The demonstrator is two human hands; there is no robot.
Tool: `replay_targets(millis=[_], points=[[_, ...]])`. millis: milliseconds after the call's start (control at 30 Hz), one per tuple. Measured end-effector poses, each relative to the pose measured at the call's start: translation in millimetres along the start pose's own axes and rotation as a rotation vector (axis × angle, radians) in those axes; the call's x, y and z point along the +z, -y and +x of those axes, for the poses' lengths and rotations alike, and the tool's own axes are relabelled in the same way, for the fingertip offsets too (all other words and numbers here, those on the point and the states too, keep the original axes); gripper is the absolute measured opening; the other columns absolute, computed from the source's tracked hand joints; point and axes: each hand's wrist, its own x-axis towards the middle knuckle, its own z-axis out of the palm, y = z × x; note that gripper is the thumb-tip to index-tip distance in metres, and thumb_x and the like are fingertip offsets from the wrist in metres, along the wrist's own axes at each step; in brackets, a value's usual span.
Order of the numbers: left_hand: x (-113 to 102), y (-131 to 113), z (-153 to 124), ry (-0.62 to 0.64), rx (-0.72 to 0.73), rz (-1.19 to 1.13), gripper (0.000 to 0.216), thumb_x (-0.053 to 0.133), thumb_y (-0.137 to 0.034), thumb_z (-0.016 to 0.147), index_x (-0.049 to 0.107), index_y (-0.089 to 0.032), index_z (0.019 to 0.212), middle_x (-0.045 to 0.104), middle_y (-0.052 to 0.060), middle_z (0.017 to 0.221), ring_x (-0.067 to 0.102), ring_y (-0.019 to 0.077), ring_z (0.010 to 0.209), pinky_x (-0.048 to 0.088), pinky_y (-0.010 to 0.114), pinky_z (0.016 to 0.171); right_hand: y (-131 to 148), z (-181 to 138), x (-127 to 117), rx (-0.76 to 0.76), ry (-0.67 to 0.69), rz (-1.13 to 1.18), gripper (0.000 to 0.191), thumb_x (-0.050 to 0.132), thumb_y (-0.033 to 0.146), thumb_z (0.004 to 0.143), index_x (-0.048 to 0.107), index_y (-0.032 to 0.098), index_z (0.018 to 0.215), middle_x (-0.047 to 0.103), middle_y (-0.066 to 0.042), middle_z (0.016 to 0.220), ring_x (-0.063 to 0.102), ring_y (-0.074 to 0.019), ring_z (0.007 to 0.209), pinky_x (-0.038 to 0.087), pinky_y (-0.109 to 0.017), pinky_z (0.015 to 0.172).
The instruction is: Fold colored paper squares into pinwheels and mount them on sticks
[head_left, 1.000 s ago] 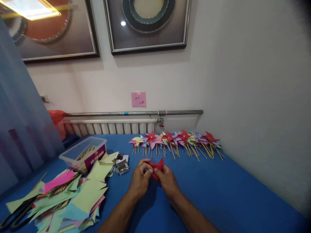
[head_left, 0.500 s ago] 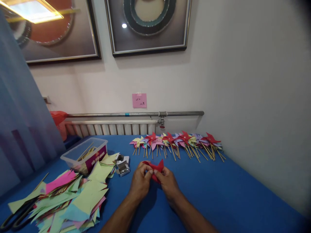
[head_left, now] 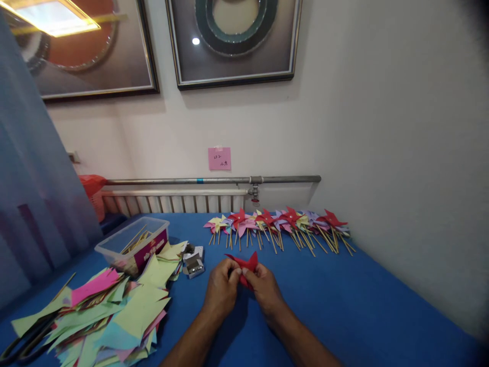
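A flat blue table [head_left: 362, 306] spans the lower frame. A heap of multicoloured cut paper [head_left: 141, 306] lies at lower left; a row of paper pinwheels [head_left: 290, 217] on thin tan sticks lies right of centre. At lower centre, left hand [head_left: 221, 288] and right hand [head_left: 264, 288], close together, both pinch a folded red paper piece [head_left: 250, 262].

The blue-covered table [head_left: 355, 311] is pretty loaded on its left side: big messy heap of coloured paper [head_left: 133, 311] toward the near edge, black scissor handles [head_left: 45, 323] poking out beside it, a clear plastic box [head_left: 153, 250] and little cartons [head_left: 194, 267] farther back. Pinwheels [head_left: 266, 218] on sticks crowd the far edge, mostly rightward.
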Motion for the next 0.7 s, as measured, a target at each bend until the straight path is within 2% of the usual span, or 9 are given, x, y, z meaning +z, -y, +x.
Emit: replay_targets(millis=[367,700], points=[[-2.8,-2.9,-0.7,-0.004,0.054,0.094,0.018,0.046,-0.025,0.091,0.053,-0.021,0.075,0.061,0.001,0.077,0.056,0.0157,0.074,0.040,0.026,0.070,5.7,-2.9,1.6,0.028,0.040,0.089,0.030,0.084,0.037,0.060,0.074,0.018,0.081,0.075,-0.003,0.075,0.066,-0.0190,0.068,0.050,-0.031,0.070],[-2.7,-3.7,-1.8,0.009,0.057,0.089,0.018,0.046,-0.023,0.091,0.053,-0.021,0.075,0.061,0.002,0.078,0.055,0.0162,0.075,0.039,0.027,0.071,2.7,0.2,-0.2,0.029,-0.015,-0.022,0.028,0.080,0.037,0.061,0.073,0.016,0.078,0.073,-0.003,0.069,0.063,-0.0181,0.063,0.047,-0.029,0.063]])
